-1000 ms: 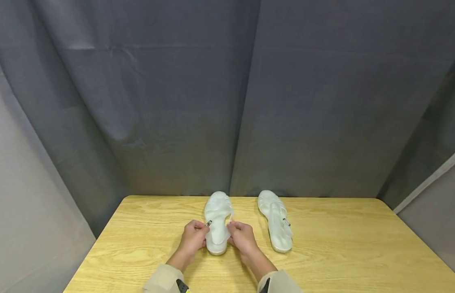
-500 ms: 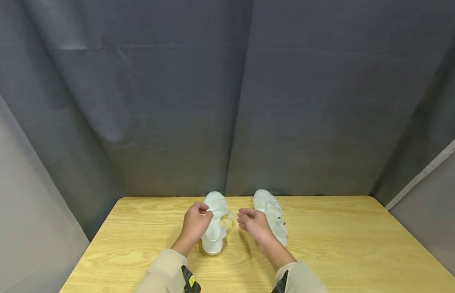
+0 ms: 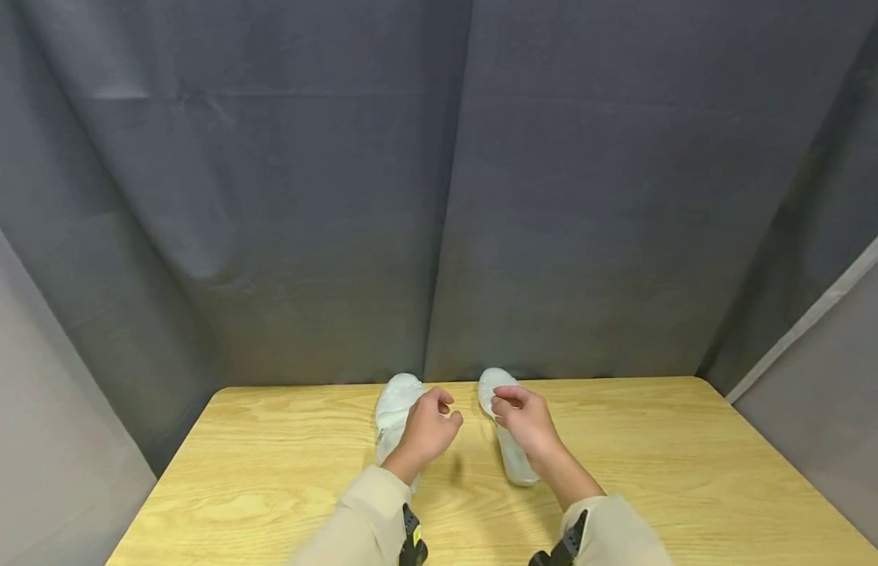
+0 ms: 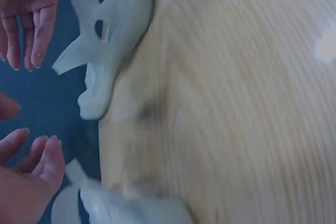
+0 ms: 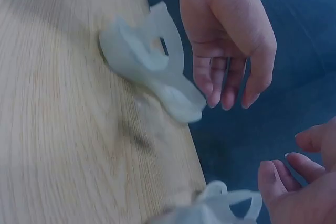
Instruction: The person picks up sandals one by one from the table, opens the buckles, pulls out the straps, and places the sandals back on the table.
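Note:
Two pale, translucent sandals lie on the table, toes toward the curtain. My left hand [image 3: 426,431] hovers over the right side of the left sandal [image 3: 396,402] and covers part of its heel half. Its fingers are loosely bent around nothing. Above the right sandal [image 3: 515,460] is my right hand [image 3: 529,420], also holding nothing, hiding the sandal's middle. In the left wrist view the right sandal [image 4: 118,30] shows its raised straps beside the right hand [image 4: 31,14]. The right wrist view has the left sandal [image 5: 139,59] near the left hand [image 5: 231,35], apart from it.
The wooden table [image 3: 255,464] extends to both sides of the sandals. A dark grey curtain [image 3: 304,196] hangs along its back edge, with lighter grey panels [image 3: 49,409] at the sides. Dark wrist devices [image 3: 413,538] sit at the beige sleeves [image 3: 364,519].
Both hands have let go of the left sandal, risen and moved right. The left hand has crossed over that sandal; the right hand is now over the right sandal. The view has shifted slightly.

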Demonstrator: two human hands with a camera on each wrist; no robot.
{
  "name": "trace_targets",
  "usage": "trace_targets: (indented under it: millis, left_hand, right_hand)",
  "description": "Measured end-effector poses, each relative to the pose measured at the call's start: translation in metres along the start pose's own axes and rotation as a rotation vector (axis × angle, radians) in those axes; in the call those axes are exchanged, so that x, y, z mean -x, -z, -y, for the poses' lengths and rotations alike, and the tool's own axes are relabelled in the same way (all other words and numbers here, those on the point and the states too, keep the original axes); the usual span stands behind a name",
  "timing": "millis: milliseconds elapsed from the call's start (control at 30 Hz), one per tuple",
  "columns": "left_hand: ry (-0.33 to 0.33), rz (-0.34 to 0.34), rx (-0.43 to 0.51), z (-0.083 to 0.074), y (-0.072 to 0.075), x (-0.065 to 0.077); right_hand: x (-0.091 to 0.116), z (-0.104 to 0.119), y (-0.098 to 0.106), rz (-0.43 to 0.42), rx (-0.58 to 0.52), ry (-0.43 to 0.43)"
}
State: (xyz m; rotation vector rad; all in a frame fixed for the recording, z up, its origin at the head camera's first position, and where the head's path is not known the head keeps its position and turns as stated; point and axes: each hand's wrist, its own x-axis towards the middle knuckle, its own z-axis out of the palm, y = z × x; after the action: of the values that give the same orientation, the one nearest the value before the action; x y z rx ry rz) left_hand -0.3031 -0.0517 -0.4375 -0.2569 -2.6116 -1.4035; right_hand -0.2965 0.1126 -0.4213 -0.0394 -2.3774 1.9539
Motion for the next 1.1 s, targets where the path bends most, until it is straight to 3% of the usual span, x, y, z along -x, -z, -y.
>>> trace_targets:
  millis: [200, 300, 700, 900, 1100]
  left_hand:
    - [0.028, 0.102, 0.007, -0.002, -0.021, 0.002]
    - [0.035, 0.119, 0.028, -0.002, -0.028, 0.001]
    - [0.073, 0.052, 0.11, -0.004, -0.052, -0.012]
    - [0.114, 0.061, 0.084, -0.012, -0.062, -0.015]
    - [0.103, 0.051, 0.064, -0.016, -0.072, -0.015]
  right_hand:
    - [0.0, -0.011, 0.017, -0.058, 0.108, -0.001]
    - [0.0, -0.019, 0.025, -0.086, 0.152, -0.009]
    - [0.002, -0.047, 0.04, -0.129, 0.319, -0.084]
    - [0.002, -0.053, 0.036, -0.111, 0.339, -0.107]
    - [0.001, -0.053, 0.033, -0.132, 0.38, -0.105]
